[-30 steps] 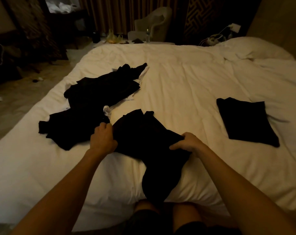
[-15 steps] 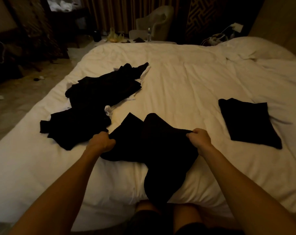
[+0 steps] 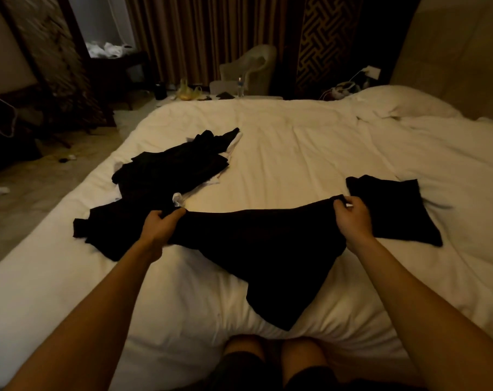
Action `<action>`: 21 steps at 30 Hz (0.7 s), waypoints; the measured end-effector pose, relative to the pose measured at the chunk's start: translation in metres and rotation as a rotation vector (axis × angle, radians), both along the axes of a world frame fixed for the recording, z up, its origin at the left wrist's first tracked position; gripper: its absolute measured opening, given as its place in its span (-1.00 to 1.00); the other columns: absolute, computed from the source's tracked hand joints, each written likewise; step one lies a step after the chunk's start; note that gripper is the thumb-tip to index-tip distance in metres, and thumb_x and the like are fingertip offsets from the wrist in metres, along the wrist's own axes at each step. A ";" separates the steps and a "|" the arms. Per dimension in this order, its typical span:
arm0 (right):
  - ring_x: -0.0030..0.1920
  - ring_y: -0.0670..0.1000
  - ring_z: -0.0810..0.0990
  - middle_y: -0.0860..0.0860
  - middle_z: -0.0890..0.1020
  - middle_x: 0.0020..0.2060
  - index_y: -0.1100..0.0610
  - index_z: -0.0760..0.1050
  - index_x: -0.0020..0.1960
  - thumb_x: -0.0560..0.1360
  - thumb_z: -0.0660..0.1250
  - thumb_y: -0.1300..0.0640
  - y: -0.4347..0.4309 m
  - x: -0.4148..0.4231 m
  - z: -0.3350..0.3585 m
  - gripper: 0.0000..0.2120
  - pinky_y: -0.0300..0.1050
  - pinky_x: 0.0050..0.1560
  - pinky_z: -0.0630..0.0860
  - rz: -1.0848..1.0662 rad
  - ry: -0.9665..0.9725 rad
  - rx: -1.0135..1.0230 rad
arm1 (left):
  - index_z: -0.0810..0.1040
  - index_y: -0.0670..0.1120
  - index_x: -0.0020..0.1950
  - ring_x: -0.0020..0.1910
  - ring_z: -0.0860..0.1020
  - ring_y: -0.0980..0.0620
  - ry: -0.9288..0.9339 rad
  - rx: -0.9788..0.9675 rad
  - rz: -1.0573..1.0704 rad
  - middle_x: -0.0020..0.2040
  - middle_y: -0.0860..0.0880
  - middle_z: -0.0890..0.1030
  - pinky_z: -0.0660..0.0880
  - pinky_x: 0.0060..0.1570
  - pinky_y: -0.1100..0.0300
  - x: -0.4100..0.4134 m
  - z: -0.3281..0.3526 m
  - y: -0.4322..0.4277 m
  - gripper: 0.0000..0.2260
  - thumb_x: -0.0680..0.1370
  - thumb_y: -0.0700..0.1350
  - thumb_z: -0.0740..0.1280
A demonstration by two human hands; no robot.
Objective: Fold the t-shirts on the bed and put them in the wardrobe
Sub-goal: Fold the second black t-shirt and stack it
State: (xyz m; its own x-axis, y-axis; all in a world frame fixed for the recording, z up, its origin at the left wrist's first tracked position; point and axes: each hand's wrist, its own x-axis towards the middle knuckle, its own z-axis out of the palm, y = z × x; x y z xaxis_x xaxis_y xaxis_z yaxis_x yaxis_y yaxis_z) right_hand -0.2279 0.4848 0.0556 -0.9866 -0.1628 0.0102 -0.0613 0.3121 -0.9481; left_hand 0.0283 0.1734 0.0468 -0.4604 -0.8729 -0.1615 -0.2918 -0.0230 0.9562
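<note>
A white bed point(image 3: 296, 142) fills most of the view. On the bed's left side lies a heap of unfolded dark clothes point(image 3: 160, 187). Near the bed's front edge a black t-shirt point(image 3: 268, 249) is stretched wide, its lower part draped on the covers. A folded black t-shirt point(image 3: 392, 210) rests flat on the bed's right side. The left hand point(image 3: 160, 224) and right hand point(image 3: 352, 218), well apart, each grip one end of the stretched t-shirt's upper edge.
</note>
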 end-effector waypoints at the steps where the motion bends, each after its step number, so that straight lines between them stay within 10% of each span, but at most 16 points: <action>1: 0.17 0.15 0.54 0.11 0.54 0.24 0.11 0.38 0.39 0.57 0.31 -0.03 0.004 0.001 -0.006 -0.56 -0.03 0.05 0.51 0.054 -0.035 0.102 | 0.51 -0.21 0.21 -0.02 0.60 -0.11 0.004 0.042 -0.046 0.05 -0.18 0.61 0.59 -0.07 -0.02 0.001 -0.004 0.002 -0.59 0.51 0.03 0.46; 4: 0.35 0.27 0.41 0.18 0.38 0.38 0.09 0.24 0.52 0.51 0.38 -0.03 0.014 0.007 -0.026 -0.35 0.20 0.31 0.43 0.135 0.008 0.523 | 0.33 -0.17 0.44 0.24 0.49 -0.27 -0.420 -0.204 -0.101 0.32 -0.24 0.44 0.52 0.18 -0.15 0.010 -0.024 0.005 -0.25 0.40 0.13 0.53; 6: 0.28 0.26 0.45 0.17 0.40 0.30 0.05 0.37 0.41 0.47 0.41 0.11 0.017 0.017 -0.036 -0.47 0.08 0.22 0.48 0.247 0.097 0.607 | 0.40 -0.15 0.36 0.21 0.50 -0.28 -0.603 -0.531 -0.093 0.25 -0.22 0.45 0.52 0.18 -0.15 0.015 -0.035 0.014 -0.40 0.42 0.01 0.52; 10: 0.22 0.08 0.46 -0.02 0.46 0.15 -0.09 0.49 0.09 0.36 0.39 0.35 0.028 0.034 -0.055 -0.56 -0.12 0.00 0.38 0.609 0.232 0.750 | 0.63 -0.01 -0.04 -0.13 0.62 0.05 -0.406 -0.640 -0.442 -0.14 0.05 0.62 0.60 -0.02 0.10 0.007 -0.038 0.051 -0.84 0.45 -0.23 0.44; 14: 0.48 0.09 0.26 -0.05 0.38 0.44 -0.15 0.34 0.45 0.43 0.41 0.16 0.039 0.042 -0.071 -0.36 0.06 0.30 0.40 0.754 0.246 0.975 | 0.62 0.05 -0.13 -0.24 0.59 0.22 -0.347 -0.698 -0.771 -0.22 0.16 0.61 0.56 -0.16 0.21 -0.016 -0.041 0.096 -0.90 0.44 -0.05 0.52; 21: 0.30 0.16 0.38 0.04 0.51 0.28 -0.06 0.40 0.44 0.56 0.27 0.09 0.054 0.036 -0.075 -0.55 0.04 0.14 0.43 0.529 0.353 1.105 | 0.56 0.01 0.01 -0.16 0.55 0.09 -0.355 -0.816 -0.977 -0.09 0.06 0.58 0.58 -0.09 0.01 -0.059 -0.059 0.174 -0.60 0.46 0.32 0.36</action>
State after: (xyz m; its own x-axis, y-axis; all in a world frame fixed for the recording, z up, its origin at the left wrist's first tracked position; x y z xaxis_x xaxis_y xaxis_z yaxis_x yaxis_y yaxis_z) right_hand -0.1918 0.5385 -0.0194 -0.7706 -0.6232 -0.1336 -0.6139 0.7821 -0.1075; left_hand -0.0303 0.3478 -0.0123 -0.9937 -0.1115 0.0075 -0.0953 0.8809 0.4635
